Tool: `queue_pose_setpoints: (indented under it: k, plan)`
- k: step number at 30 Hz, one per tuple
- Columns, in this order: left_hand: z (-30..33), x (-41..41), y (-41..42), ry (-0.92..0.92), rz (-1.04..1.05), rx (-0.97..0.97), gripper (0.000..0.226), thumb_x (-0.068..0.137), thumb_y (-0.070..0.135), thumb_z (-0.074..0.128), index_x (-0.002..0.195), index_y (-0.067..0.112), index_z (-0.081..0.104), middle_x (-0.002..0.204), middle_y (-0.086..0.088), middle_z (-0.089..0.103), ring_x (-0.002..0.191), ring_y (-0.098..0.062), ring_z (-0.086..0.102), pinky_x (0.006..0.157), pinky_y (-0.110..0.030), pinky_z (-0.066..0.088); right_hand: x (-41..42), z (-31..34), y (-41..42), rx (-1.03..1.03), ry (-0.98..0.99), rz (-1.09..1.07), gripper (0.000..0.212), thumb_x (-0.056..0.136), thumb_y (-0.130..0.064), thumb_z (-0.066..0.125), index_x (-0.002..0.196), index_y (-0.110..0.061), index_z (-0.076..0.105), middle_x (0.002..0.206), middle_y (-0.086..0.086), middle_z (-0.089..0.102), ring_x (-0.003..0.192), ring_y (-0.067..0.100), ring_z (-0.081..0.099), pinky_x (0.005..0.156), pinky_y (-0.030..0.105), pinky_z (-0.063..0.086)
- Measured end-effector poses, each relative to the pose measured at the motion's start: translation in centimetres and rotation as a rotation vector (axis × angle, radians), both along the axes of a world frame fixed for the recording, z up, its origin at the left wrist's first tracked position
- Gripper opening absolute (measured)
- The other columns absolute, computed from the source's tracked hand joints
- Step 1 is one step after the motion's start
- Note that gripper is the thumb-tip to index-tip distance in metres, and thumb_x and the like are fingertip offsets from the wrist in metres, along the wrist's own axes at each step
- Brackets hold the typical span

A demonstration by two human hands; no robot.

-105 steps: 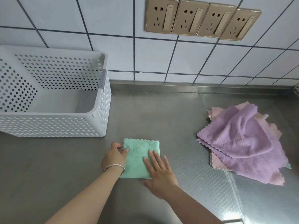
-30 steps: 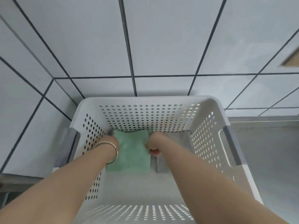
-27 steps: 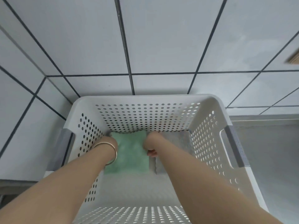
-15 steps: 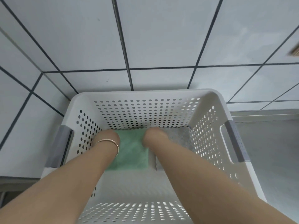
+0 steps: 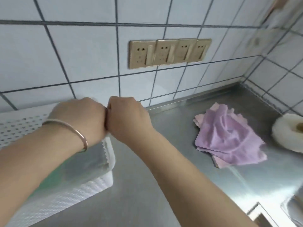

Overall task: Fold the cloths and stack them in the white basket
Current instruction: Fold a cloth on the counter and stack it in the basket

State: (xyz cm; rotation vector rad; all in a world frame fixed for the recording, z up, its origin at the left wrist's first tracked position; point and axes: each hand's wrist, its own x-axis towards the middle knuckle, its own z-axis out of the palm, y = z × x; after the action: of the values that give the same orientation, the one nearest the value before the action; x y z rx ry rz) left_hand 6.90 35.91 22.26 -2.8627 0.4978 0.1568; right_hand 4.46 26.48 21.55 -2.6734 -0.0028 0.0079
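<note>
Hands first: I see my left hand (image 5: 78, 117) and right hand (image 5: 129, 117) side by side above the right end of the basket (image 5: 68, 192), knuckles touching, backs turned to the camera. Both look curled into loose fists, but the fingers are tucked under and out of sight, so I cannot tell how far they are closed or whether they grip anything. A white zigzag edge (image 5: 105, 145) shows just beneath where the two hands meet; I cannot tell whether it is cloth, or whether either hand touches it. A thin bangle (image 5: 72, 131) sits on my left wrist. The white perforated basket stands on the steel table (image 5: 147, 202) at the left, partly hidden by my left forearm. Inside it I make out a blurred green cloth (image 5: 54, 176) low against the near side and something grey (image 5: 91, 159) next to it. Well apart, on the right of the table, lies a loose heap of purple and pink cloths (image 5: 227, 136), unfolded. Just beyond the heap, at the frame edge, is a white roll (image 5: 285, 131). Four gold sockets (image 5: 168, 53) sit on the tiled wall.
</note>
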Motion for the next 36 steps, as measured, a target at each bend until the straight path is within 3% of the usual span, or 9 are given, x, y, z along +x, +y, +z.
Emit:
queue_pose_setpoints:
  k: [7,12,14,16,18,21,25,29,36]
  plan:
    - [-5.2,-6.3,-16.4,0.026,-0.354,-0.343,0.024,0.086,0.023,0.044,0.106,0.026,0.056,0.095,-0.005,0.069,0.093,-0.029,0.065,0.067,-0.031,0.048,-8.9,-4.3,-15.8,0.059,-0.063,-0.363,0.019,0.089,-0.011,0.038,0.1,-0.01,0.053,0.091,0.016,0.064,0.069,0.034,0.044,0.056,0.032,0.025]
    - [-13.9,-10.0,-27.3,0.254,-0.305,-0.4,0.034,0.088,0.022,0.046,0.121,0.022,0.052,0.111,-0.01,0.067,0.104,-0.032,0.062,0.08,-0.037,0.049,-12.6,-11.4,-25.7,0.063,0.127,-0.464,0.018,0.091,-0.008,0.035,0.1,-0.009,0.05,0.1,0.017,0.065,0.081,0.035,0.056,0.061,0.031,0.028]
    - [-16.5,-10.9,-31.0,0.24,-0.288,-0.38,0.032,0.082,0.026,0.057,0.113,0.028,0.058,0.099,-0.007,0.071,0.092,-0.027,0.067,0.07,-0.032,0.05,-13.5,-14.3,-29.7,0.077,0.225,-0.447,0.016,0.091,-0.008,0.034,0.098,-0.011,0.048,0.104,0.015,0.065,0.085,0.032,0.057,0.063,0.031,0.029]
    - [-19.0,-10.9,-33.9,0.202,-0.327,-0.395,0.023,0.056,0.03,0.075,0.078,0.03,0.068,0.067,0.003,0.07,0.058,-0.016,0.068,0.044,-0.022,0.045,-14.0,-16.8,-33.2,0.08,0.295,-0.41,0.019,0.09,-0.011,0.037,0.105,-0.012,0.049,0.108,0.012,0.064,0.095,0.031,0.059,0.065,0.031,0.03]
    - [-22.1,-10.4,-36.0,0.195,-0.315,-0.511,0.006,0.053,0.026,0.065,0.059,0.027,0.064,0.059,0.005,0.063,0.05,-0.019,0.064,0.038,-0.02,0.044,-14.4,-18.7,-36.0,0.095,0.344,-0.388,0.025,0.092,-0.017,0.039,0.115,-0.015,0.049,0.114,0.007,0.063,0.104,0.029,0.059,0.069,0.032,0.036]
    - [-25.7,-9.6,-38.2,0.215,-0.25,-0.553,0.014,0.049,0.014,0.067,0.058,0.024,0.061,0.065,0.005,0.06,0.058,-0.024,0.062,0.046,-0.024,0.05,-15.1,-20.7,-39.2,0.108,0.391,-0.381,0.032,0.093,-0.02,0.04,0.122,-0.021,0.053,0.121,0.001,0.061,0.108,0.025,0.058,0.08,0.03,0.043]
    - [-26.7,-8.7,-40.3,0.183,-0.218,-0.541,0.039,0.039,0.005,0.078,0.069,0.023,0.06,0.071,0.004,0.059,0.063,-0.024,0.059,0.06,-0.025,0.043,-15.4,-22.4,-42.1,0.094,0.379,-0.374,0.027,0.09,-0.017,0.04,0.109,-0.016,0.059,0.109,0.004,0.065,0.097,0.027,0.059,0.068,0.03,0.037]
    - [-27.8,-8.2,-40.7,0.171,-0.222,-0.525,0.036,0.046,0.012,0.083,0.076,0.021,0.064,0.075,0.002,0.062,0.065,-0.025,0.062,0.053,-0.029,0.051,-15.7,-23.6,-43.6,0.108,0.364,-0.36,0.011,0.089,-0.018,0.041,0.087,-0.014,0.051,0.089,0.004,0.06,0.074,0.025,0.046,0.062,0.03,0.033]
    - [-27.7,-6.5,-40.6,0.275,-0.136,-0.678,0.015,0.066,0.019,0.081,0.08,0.024,0.075,0.082,0.005,0.069,0.071,-0.018,0.067,0.06,-0.021,0.047,-14.6,-24.9,-44.6,0.137,0.31,-0.373,0.024,0.087,-0.013,0.043,0.101,-0.016,0.063,0.094,0.004,0.068,0.082,0.026,0.06,0.062,0.029,0.041]
